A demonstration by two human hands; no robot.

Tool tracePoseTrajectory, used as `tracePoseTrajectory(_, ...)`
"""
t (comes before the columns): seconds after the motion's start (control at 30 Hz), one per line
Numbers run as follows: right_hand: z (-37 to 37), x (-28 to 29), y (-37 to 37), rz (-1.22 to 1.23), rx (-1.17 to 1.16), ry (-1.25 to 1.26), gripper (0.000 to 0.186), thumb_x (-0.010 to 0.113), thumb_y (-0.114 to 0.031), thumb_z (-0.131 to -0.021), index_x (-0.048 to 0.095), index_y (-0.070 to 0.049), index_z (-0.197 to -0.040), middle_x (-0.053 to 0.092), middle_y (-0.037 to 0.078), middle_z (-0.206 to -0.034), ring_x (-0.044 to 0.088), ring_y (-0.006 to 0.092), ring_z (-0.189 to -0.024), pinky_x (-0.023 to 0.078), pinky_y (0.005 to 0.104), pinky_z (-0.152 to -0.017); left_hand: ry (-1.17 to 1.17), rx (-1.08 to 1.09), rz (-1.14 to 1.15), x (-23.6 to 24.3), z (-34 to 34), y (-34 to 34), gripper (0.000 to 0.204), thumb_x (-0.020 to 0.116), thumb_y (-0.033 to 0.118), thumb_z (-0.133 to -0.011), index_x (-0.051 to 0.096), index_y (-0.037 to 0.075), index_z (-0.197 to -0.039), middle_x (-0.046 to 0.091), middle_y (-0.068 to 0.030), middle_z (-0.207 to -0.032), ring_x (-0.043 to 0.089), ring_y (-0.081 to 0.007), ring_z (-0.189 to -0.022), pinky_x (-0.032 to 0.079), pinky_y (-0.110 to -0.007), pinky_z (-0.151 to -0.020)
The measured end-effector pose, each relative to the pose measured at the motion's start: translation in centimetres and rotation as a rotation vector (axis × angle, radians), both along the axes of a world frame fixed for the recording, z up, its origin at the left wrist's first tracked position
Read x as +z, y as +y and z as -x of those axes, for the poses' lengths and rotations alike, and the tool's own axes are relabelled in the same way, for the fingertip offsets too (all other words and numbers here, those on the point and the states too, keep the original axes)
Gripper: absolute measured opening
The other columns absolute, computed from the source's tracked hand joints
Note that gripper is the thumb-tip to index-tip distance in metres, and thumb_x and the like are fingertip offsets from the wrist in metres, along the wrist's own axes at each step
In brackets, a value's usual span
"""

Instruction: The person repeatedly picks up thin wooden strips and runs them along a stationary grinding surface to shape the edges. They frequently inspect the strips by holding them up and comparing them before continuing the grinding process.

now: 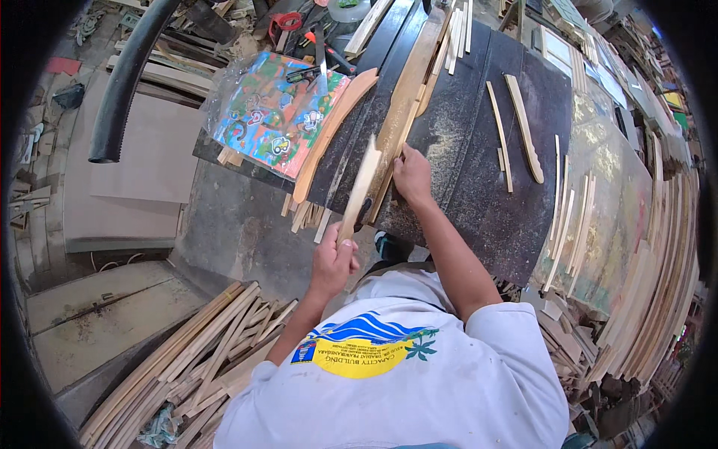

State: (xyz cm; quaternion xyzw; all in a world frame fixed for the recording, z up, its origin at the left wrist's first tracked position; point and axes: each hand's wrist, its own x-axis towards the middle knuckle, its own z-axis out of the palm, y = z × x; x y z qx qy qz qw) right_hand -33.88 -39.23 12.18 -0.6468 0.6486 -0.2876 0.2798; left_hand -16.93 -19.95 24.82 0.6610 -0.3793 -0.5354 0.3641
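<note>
My left hand is closed around the lower end of a pale wooden piece, which slants up and away over the near edge of the dark worktable. The far end of that piece lies against a long brown wooden board running away from me across the table. On the board's right side, my right hand has its fingers curled in against the edge of the wood. Whatever lies under those fingertips is hidden. Sawdust and narrow wood strips surround the board.
Left on the table are a curved wooden piece, a colourful plastic-covered sheet and hand tools. A shaped wooden piece and thin strips lie right. A black hose hangs at upper left. Wood offcuts pile up at lower left.
</note>
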Motion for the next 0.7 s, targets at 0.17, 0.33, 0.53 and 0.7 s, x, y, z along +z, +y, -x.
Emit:
tracePoseTrajectory(0.17,0.7,0.4,-3.3,-0.034,-0.002,0.048,0.024,0.066,-0.010,-0.091,0.067,0.001,-0.112,0.072,0.027,-0.102,0.070,0.0470,-0.100,0.055,0.0546,-0.089,-0.494,-0.285,0.100,0.5,-1.2,2.1,0.050,0.054,0.012,-0.102,0.049,0.007,-0.152,0.074,-0.0164,-0.083,0.073,-0.0298,-0.068,0.059,-0.044,-0.066)
tracePoseTrajectory(0.33,1.0,0.7,-4.9,-0.073,-0.021,0.055,0.026,0.067,-0.017,-0.090,0.069,-0.005,-0.114,0.074,0.024,-0.100,0.070,0.0462,-0.100,0.055,0.0549,-0.090,-0.707,-0.513,0.008,0.4,-1.7,4.5,0.067,0.058,0.014,-0.099,0.037,0.012,-0.163,0.074,-0.0308,-0.104,0.072,-0.0508,-0.089,0.057,-0.059,-0.078)
tracePoseTrajectory(0.53,1.4,0.7,-5.3,-0.046,-0.013,-0.026,0.027,0.069,-0.014,-0.091,0.071,0.002,-0.113,0.073,0.028,-0.098,0.071,0.0474,-0.096,0.055,0.0549,-0.089,-0.741,-0.517,-0.140,-0.9,0.3,5.8,0.082,0.060,0.012,-0.096,0.025,0.021,-0.169,0.066,-0.0296,-0.119,0.069,-0.0519,-0.099,0.055,-0.062,-0.084)
tracePoseTrajectory(0.7,0.7,1.0,-4.5,-0.044,-0.136,-0.063,0.021,0.068,-0.017,-0.091,0.074,-0.001,-0.104,0.074,0.026,-0.097,0.071,0.0464,-0.096,0.056,0.0537,-0.088,-0.788,-0.492,-0.078,-2.1,1.3,5.2,0.082,0.058,0.010,-0.097,0.022,0.022,-0.170,0.066,-0.0279,-0.113,0.069,-0.0528,-0.096,0.055,-0.063,-0.085)
